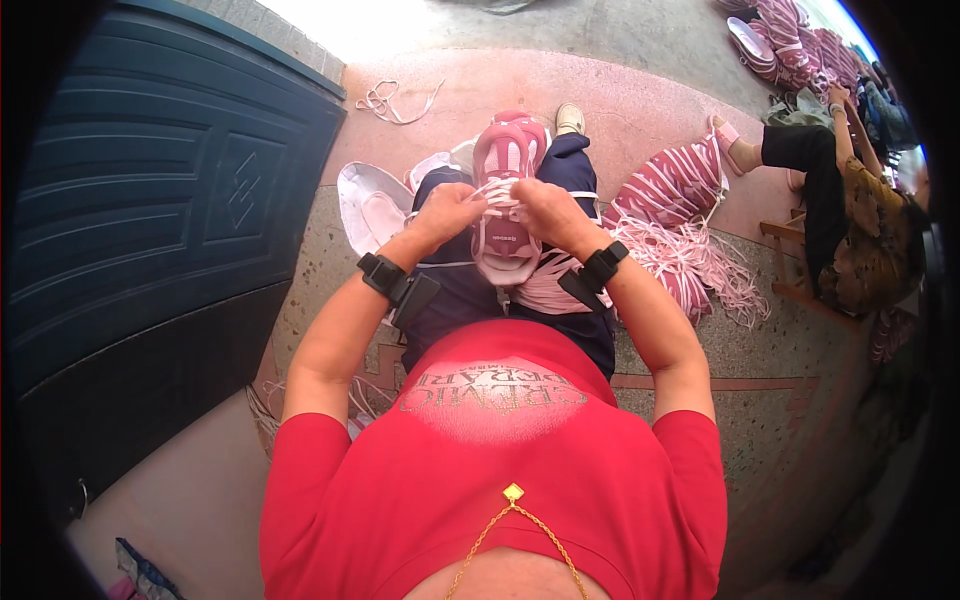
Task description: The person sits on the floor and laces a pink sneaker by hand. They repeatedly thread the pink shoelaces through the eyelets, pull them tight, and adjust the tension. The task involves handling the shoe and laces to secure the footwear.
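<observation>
A pink shoe upper [505, 240] with white trim rests upright between my thighs, its tongue end toward me. White shoelaces [497, 195] cross its front. My left hand [448, 213] is closed at the left side of the lacing, with a lace pinched between thumb and fingers. On the opposite side, my right hand [552, 212] is closed against the lacing, and its fingertips grip a lace. Part of the lacing is hidden behind the fingers. Other pink pieces lie just beyond the upper, partly covered by it.
Bundled pink uppers [665, 188] and a heap of loose pale laces [690, 265] lie right of my legs. White-and-pink pieces [372, 205] sit at my left knee. A stray lace [395, 103] is on the floor. A dark blue door [150, 160] stands left; a seated person [865, 225] is right.
</observation>
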The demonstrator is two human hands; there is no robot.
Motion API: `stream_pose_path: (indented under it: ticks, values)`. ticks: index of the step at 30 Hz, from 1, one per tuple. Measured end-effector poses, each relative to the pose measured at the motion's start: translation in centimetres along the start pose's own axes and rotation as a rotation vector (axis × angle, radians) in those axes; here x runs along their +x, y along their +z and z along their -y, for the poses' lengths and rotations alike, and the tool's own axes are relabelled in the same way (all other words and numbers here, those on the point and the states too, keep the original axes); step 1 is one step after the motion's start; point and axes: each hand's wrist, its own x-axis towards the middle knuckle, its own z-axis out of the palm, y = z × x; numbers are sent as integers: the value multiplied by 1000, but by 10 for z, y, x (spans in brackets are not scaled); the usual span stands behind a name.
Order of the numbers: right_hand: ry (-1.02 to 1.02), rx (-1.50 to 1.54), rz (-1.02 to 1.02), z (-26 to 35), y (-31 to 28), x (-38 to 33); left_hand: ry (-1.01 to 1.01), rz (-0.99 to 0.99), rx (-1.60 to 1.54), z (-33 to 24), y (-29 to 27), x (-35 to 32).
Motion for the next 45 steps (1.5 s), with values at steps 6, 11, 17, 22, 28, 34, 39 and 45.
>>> stream_pose_path:
  ticks: [6, 11, 17, 22, 28, 34, 39, 45]
  values:
    - [236, 273, -209, 0, -2, -18, 130, 75, 297, -14, 24, 32]
    - [257, 319, -190, -1, -3, -18, 178, 157, 487, -25, 30, 43]
    - [390, 478, -227, -13, 2, -16, 640, -275, 797, -22, 43, 23]
    - [522, 915, 106, -21, -2, 0, 941, -321, 855, -12, 32, 15]
    - [590, 1156, 220, -6, -11, 8, 750, -327, 714, -8, 27, 10]
    - [680, 1116, 116, -15, -19, -10, -36, -59, -480, -45, -94, -12]
    - [499, 275, 184, 4, -21, -3, 223, -370, -937, -94, -207, -74]
    - [245, -97, -194, 33, -8, -12, 310, -447, -587, -84, -278, -140]
